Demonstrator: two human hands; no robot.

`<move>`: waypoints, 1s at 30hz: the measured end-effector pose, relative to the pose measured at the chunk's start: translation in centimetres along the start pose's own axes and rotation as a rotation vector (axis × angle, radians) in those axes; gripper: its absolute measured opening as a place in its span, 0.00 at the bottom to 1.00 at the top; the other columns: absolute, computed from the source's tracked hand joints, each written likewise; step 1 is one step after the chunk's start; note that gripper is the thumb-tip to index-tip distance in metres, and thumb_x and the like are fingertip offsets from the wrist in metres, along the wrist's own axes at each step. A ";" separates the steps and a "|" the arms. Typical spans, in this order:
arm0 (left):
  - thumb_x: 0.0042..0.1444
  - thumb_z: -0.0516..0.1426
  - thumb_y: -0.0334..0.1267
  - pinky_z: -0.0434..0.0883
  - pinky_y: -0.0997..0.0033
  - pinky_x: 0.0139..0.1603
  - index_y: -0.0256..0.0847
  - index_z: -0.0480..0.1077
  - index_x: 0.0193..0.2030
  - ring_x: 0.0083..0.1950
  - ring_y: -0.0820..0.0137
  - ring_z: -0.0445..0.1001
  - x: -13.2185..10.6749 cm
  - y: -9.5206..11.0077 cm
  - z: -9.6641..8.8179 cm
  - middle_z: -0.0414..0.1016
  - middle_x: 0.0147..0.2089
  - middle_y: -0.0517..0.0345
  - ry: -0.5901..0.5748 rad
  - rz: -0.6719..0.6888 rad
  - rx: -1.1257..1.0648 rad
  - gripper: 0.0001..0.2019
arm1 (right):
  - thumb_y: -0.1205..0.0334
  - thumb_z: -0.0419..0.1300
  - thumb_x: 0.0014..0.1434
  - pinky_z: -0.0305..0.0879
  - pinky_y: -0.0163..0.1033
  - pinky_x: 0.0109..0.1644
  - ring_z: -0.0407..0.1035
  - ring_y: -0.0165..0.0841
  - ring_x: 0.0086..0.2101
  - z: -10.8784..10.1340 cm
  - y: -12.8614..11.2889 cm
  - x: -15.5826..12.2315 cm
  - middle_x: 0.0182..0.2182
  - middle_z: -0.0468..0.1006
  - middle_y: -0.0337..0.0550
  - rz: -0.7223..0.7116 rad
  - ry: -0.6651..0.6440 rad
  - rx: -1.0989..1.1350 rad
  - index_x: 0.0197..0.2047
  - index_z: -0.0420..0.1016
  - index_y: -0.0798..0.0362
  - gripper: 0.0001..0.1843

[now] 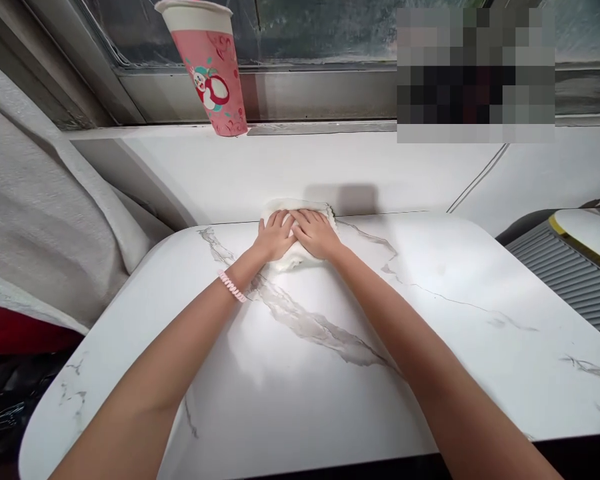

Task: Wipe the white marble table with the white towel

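Observation:
A cream-white cloth (291, 259) with a ruffled edge lies on the white marble-patterned table (300, 407), at its far edge against the wall. My left hand (277, 235) rests flat on the cloth's left part, fingers stretched forward. Beside it, my right hand (316, 233) lies flat on the right part, its fingers pointing toward the left hand and nearly touching it. Both palms press down on the cloth, which shows around and below them. A pink coiled band (232, 287) circles my left wrist.
A pink paper cup (207, 73) stands on the window ledge (310, 128) ahead. Grey curtain (45, 180) hangs at the left. Right of the table is a ribbed grey surface (570, 273) with a yellow edge. Part of the window is pixelated.

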State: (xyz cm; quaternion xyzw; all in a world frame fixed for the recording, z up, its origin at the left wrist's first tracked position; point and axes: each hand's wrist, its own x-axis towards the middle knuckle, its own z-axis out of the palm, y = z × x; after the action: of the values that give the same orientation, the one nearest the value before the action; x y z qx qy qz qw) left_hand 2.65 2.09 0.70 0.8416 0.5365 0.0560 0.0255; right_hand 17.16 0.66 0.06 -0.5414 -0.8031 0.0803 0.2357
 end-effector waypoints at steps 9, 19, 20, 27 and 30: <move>0.68 0.39 0.44 0.48 0.40 0.69 0.37 0.48 0.71 0.75 0.57 0.44 -1.5 1.5 -0.2 0.47 0.74 0.43 0.021 -0.019 0.030 0.27 | 0.58 0.43 0.69 0.42 0.48 0.70 0.52 0.38 0.65 -0.3 -0.2 -1.4 0.66 0.61 0.50 0.003 0.001 -0.018 0.68 0.58 0.55 0.27; 0.67 0.40 0.42 0.47 0.34 0.68 0.35 0.50 0.71 0.75 0.53 0.42 -9.7 7.0 -0.1 0.45 0.75 0.39 0.009 0.010 -0.016 0.28 | 0.57 0.43 0.69 0.47 0.53 0.69 0.53 0.43 0.64 -2.4 -2.1 -10.7 0.65 0.61 0.56 -0.090 0.003 -0.065 0.67 0.59 0.59 0.28; 0.67 0.40 0.42 0.47 0.33 0.68 0.35 0.50 0.71 0.75 0.53 0.42 -10.9 7.6 0.0 0.46 0.74 0.39 0.011 0.019 -0.026 0.28 | 0.57 0.43 0.69 0.47 0.54 0.69 0.53 0.44 0.64 -2.7 -2.5 -12.1 0.65 0.61 0.57 -0.103 0.001 -0.068 0.67 0.59 0.60 0.28; 0.65 0.43 0.44 0.46 0.33 0.68 0.33 0.51 0.71 0.75 0.50 0.42 -19.9 11.0 0.5 0.47 0.74 0.38 0.026 0.219 -0.043 0.30 | 0.52 0.43 0.69 0.44 0.61 0.69 0.48 0.49 0.66 -4.8 -6.3 -22.6 0.67 0.57 0.61 -0.134 -0.024 -0.070 0.69 0.55 0.61 0.31; 0.63 0.45 0.43 0.47 0.34 0.68 0.32 0.53 0.70 0.74 0.48 0.44 -22.8 12.2 1.2 0.49 0.73 0.35 0.099 0.269 -0.019 0.30 | 0.50 0.45 0.68 0.44 0.62 0.69 0.47 0.49 0.67 -5.4 -7.4 -25.9 0.67 0.56 0.59 -0.148 -0.029 -0.048 0.70 0.52 0.60 0.33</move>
State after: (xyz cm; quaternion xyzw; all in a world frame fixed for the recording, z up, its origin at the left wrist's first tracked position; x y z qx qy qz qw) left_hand 4.30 -23.70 -0.71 0.9018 0.4191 0.1053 -0.0006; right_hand 21.36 -26.49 0.03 -0.4850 -0.8459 0.0512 0.2160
